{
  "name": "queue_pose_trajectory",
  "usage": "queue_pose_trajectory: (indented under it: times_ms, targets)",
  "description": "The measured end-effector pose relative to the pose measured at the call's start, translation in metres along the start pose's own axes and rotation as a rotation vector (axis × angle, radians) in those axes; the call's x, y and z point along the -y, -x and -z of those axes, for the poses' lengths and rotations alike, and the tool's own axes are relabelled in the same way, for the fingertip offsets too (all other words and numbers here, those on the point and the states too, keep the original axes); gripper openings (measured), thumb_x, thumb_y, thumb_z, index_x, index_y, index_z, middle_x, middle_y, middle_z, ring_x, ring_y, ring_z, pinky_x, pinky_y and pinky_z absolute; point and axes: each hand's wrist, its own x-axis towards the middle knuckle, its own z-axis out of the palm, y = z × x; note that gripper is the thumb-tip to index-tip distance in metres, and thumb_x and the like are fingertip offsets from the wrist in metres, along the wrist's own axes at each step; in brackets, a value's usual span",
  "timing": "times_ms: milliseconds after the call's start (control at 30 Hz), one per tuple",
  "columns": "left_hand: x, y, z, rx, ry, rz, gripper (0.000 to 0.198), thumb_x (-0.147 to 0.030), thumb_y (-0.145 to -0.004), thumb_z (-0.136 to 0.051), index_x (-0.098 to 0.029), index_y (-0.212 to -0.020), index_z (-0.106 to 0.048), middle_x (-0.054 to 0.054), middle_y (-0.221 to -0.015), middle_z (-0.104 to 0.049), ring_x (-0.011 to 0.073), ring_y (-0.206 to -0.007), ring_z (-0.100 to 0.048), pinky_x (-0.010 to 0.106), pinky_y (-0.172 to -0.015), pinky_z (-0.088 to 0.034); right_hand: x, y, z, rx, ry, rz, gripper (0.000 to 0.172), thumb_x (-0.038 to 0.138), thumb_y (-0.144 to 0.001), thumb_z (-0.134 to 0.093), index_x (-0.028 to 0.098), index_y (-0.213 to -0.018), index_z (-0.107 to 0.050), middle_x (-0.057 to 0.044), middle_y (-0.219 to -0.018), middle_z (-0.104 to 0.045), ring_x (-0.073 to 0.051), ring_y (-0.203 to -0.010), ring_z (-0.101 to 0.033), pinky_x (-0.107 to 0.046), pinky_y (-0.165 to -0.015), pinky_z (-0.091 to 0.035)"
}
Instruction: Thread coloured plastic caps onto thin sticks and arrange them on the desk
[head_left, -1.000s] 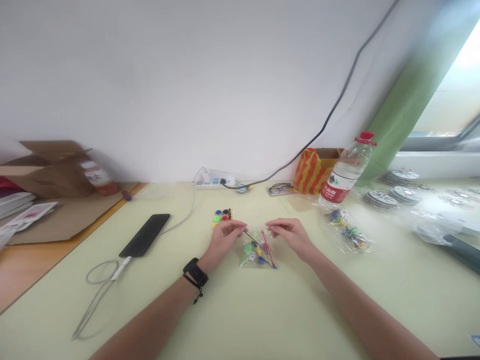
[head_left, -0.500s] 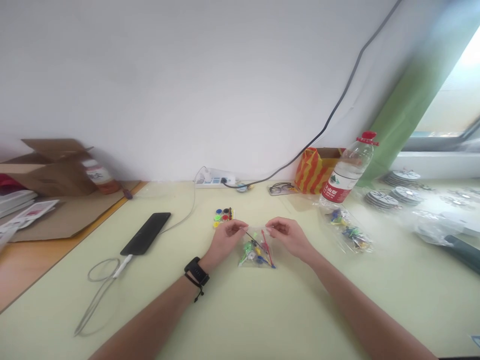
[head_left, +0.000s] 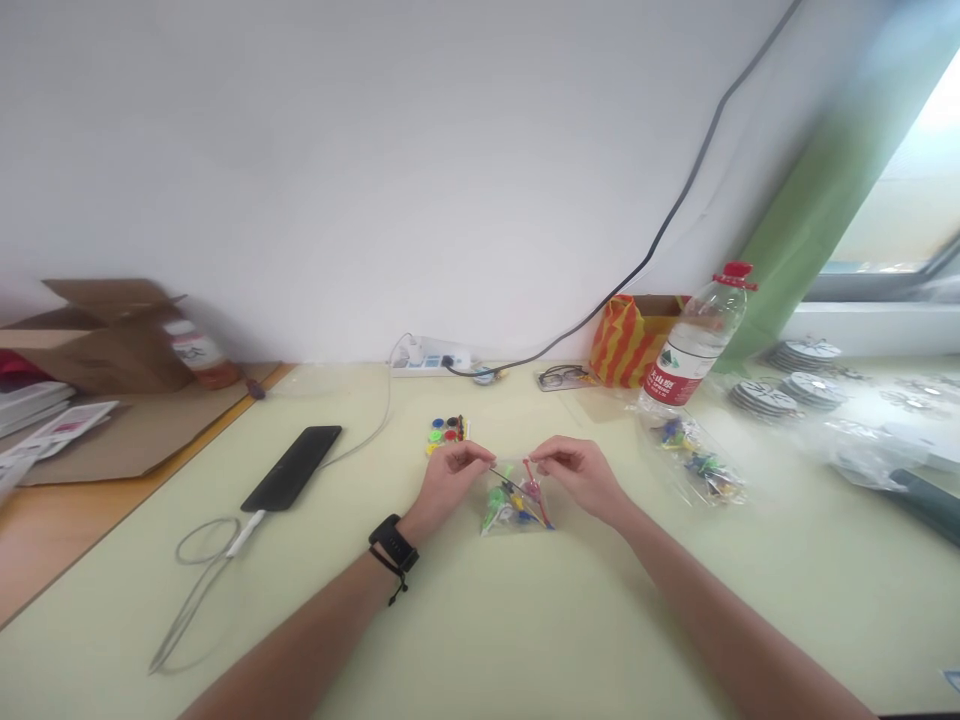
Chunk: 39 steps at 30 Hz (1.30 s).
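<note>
A clear plastic bag [head_left: 517,525] with small coloured plastic parts inside hangs or lies between my hands, low over the table. My left hand [head_left: 455,475] pinches its upper left corner, thumb against fingertips. At the upper right corner my right hand [head_left: 576,472] pinches in the same way. Green, white, yellow, blue and red pieces show through the film, along with a thin dark stick and a red one. Just beyond my left hand lies a small group of coloured round pieces [head_left: 450,432], partly covered by that hand. A black watch sits on my left wrist.
A black phone [head_left: 292,468] with a white cable lies left. Behind are a power strip [head_left: 431,365] and a striped bag [head_left: 619,340]. To the right stand a water bottle [head_left: 694,345], more bagged parts [head_left: 701,465] and stacked discs [head_left: 763,400]. A cardboard box [head_left: 112,340] is far left.
The bag and the parts in it have shifted very slightly to the right. Both hands keep their pinch in nearly the same place.
</note>
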Motion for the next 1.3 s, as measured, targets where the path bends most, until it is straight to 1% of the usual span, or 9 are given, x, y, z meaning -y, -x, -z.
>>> queue_pose_trajectory:
  times_ms: [167, 233, 367, 400, 533, 667, 800, 1067, 1300]
  targets:
    - [0.001, 0.001, 0.000, 0.036, 0.010, 0.009, 0.022, -0.036, -0.077, -0.083, -0.016, -0.080, -0.075, 0.007, -0.081, -0.074, 0.0180, -0.075, -0.067, 0.028, -0.070, -0.054, 0.001, 0.000, 0.001, -0.003, 0.032, 0.056, 0.014, 0.028, -0.083, -0.065, 0.022, -0.081, -0.078, -0.008, -0.088, -0.074, -0.022, -0.083, -0.068, -0.035, -0.076, -0.054]
    - [0.000, 0.001, -0.001, 0.039, 0.033, 0.012, 0.025, -0.036, -0.075, -0.085, -0.016, -0.086, -0.074, 0.006, -0.083, -0.073, 0.0179, -0.078, -0.067, 0.028, -0.073, -0.055, 0.002, 0.001, 0.003, 0.022, 0.031, 0.060, 0.014, 0.030, -0.084, -0.065, 0.021, -0.083, -0.076, -0.007, -0.087, -0.073, -0.021, -0.082, -0.067, -0.034, -0.076, -0.053]
    - [-0.004, 0.003, -0.005, 0.090, 0.036, 0.011, 0.031, -0.039, -0.076, -0.085, -0.016, -0.095, -0.075, 0.007, -0.085, -0.072, 0.0180, -0.080, -0.068, 0.028, -0.074, -0.055, 0.007, 0.002, 0.001, 0.084, 0.037, 0.000, 0.027, 0.039, -0.087, -0.068, 0.021, -0.106, -0.074, -0.006, -0.090, -0.072, -0.020, -0.080, -0.066, -0.033, -0.075, -0.053]
    - [-0.004, 0.004, -0.006, 0.115, 0.024, 0.008, 0.030, -0.040, -0.077, -0.084, -0.016, -0.094, -0.076, 0.007, -0.084, -0.072, 0.0177, -0.078, -0.067, 0.028, -0.072, -0.055, 0.008, 0.003, 0.000, 0.117, 0.054, -0.008, 0.028, 0.042, -0.087, -0.068, 0.021, -0.105, -0.074, -0.006, -0.089, -0.072, -0.020, -0.079, -0.065, -0.033, -0.075, -0.053]
    - [-0.005, 0.006, -0.008, 0.169, -0.023, -0.017, 0.031, -0.042, -0.082, -0.079, -0.016, -0.099, -0.077, 0.005, -0.076, -0.070, 0.0160, -0.071, -0.064, 0.026, -0.066, -0.050, 0.011, 0.005, -0.004, 0.225, 0.117, -0.009, 0.030, 0.047, -0.088, -0.067, 0.019, -0.080, -0.074, -0.005, -0.080, -0.071, -0.019, -0.075, -0.062, -0.032, -0.074, -0.052]
    - [-0.007, 0.007, -0.008, 0.245, -0.073, -0.004, 0.029, -0.043, -0.088, -0.073, -0.017, -0.099, -0.079, 0.009, -0.089, -0.076, 0.0192, -0.081, -0.067, 0.028, -0.072, -0.052, 0.012, 0.004, -0.005, 0.212, 0.122, -0.014, 0.031, 0.047, -0.089, -0.066, 0.019, -0.082, -0.075, -0.005, -0.081, -0.072, -0.019, -0.076, -0.063, -0.032, -0.073, -0.053]
    - [-0.009, 0.009, -0.008, 0.341, -0.099, 0.036, 0.030, -0.045, -0.089, -0.071, -0.016, -0.086, -0.080, 0.009, -0.083, -0.077, 0.0195, -0.075, -0.068, 0.028, -0.068, -0.052, 0.013, 0.004, -0.005, 0.232, 0.096, -0.008, 0.030, 0.048, -0.087, -0.069, 0.019, -0.081, -0.077, -0.006, -0.081, -0.073, -0.020, -0.076, -0.064, -0.032, -0.073, -0.053]
    - [-0.008, 0.007, -0.005, 0.347, -0.072, 0.039, 0.030, -0.045, -0.086, -0.074, -0.016, -0.087, -0.082, 0.010, -0.083, -0.079, 0.0212, -0.074, -0.071, 0.029, -0.067, -0.054, 0.015, 0.004, 0.002, 0.264, 0.117, -0.031, 0.035, 0.051, -0.086, -0.069, 0.019, -0.077, -0.076, -0.004, -0.074, -0.071, -0.018, -0.069, -0.060, -0.031, -0.067, -0.051]
    - [-0.011, 0.007, -0.003, 0.320, -0.050, 0.033, 0.027, -0.042, -0.090, -0.071, -0.017, -0.089, -0.082, 0.011, -0.089, -0.080, 0.0219, -0.080, -0.072, 0.030, -0.074, -0.054, 0.017, 0.002, 0.014, 0.266, 0.156, -0.092, 0.035, 0.051, -0.085, -0.070, 0.017, -0.076, -0.075, -0.001, -0.064, -0.062, -0.013, -0.058, -0.048, -0.026, -0.054, -0.039]
